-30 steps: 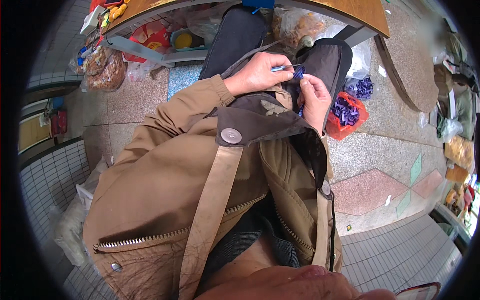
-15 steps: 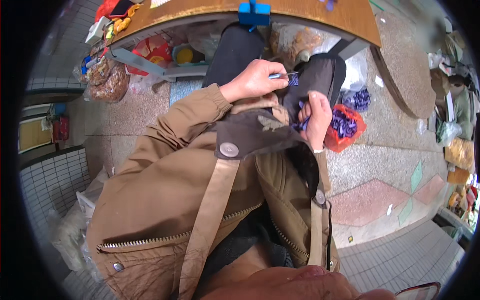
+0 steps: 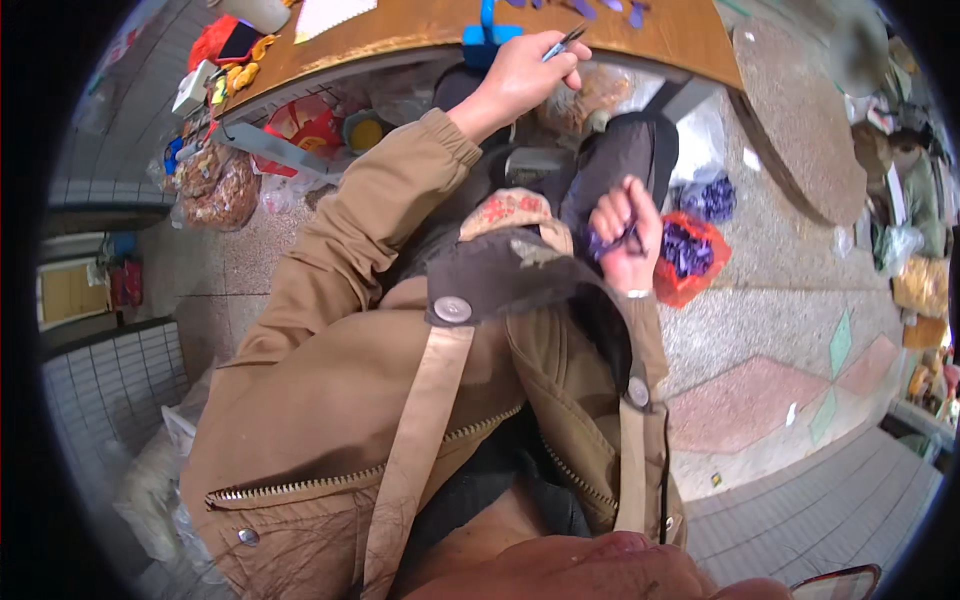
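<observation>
My left hand [image 3: 522, 80] is raised at the table's front edge. Its fingers are closed on a slim pointed tool [image 3: 565, 43] with a pale blue body and a dark tip; its exact kind does not show. Lower down, above my right thigh, my right hand [image 3: 632, 232] is curled around purple pieces [image 3: 603, 245] that look like soft strips. Beside that hand, a red bag [image 3: 697, 287] holds more purple pieces. Several purple scraps [image 3: 637, 14] lie on the wooden table [image 3: 400, 28].
A blue clamp [image 3: 480, 50] grips the table edge by my left hand. Clear bags and a red bag [image 3: 300, 125] sit under the table. A bag of brown pieces [image 3: 215, 180] stands on the left; a rounded board [image 3: 800, 120] lies right of the table.
My left hand has moved up and away from my lap to the table edge, still with the pointed tool. My right hand stays near my thigh, its fingers curling more around the purple pieces.
</observation>
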Tool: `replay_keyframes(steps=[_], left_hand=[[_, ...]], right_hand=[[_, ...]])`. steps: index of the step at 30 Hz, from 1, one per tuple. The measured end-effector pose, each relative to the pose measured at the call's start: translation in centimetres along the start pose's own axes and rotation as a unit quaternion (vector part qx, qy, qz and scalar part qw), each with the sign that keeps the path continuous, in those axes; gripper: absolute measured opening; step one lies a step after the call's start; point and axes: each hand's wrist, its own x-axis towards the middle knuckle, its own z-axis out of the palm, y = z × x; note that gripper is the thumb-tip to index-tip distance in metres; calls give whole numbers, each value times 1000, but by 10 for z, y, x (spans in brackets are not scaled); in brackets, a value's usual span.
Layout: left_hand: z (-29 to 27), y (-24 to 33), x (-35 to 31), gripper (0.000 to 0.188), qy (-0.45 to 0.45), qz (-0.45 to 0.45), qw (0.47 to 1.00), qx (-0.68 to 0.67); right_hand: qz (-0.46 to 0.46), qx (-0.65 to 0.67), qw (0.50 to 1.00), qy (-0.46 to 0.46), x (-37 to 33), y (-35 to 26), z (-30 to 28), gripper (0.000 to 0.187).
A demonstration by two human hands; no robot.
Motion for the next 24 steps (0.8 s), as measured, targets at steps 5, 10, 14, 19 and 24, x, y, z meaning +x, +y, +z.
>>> replay_keyframes(steps=[5,10,14,19,24], left_hand=[[22,-2,-58,18,-159,-18,986,-55],[40,8,-100,15,-199,96,975,-8],[49,13,-108,19,-175,125,976,9],[54,17,-108,19,-186,134,973,-22],[53,15,-108,16,-200,109,973,27]], right_hand=[[-33,157,985,-63,13,-15,-14,20],[-46,188,979,-66,14,-17,-20,21],[-50,155,986,-35,11,-11,-21,20],[-67,94,993,5,10,-2,-16,14],[-67,63,995,39,9,7,-9,12]])
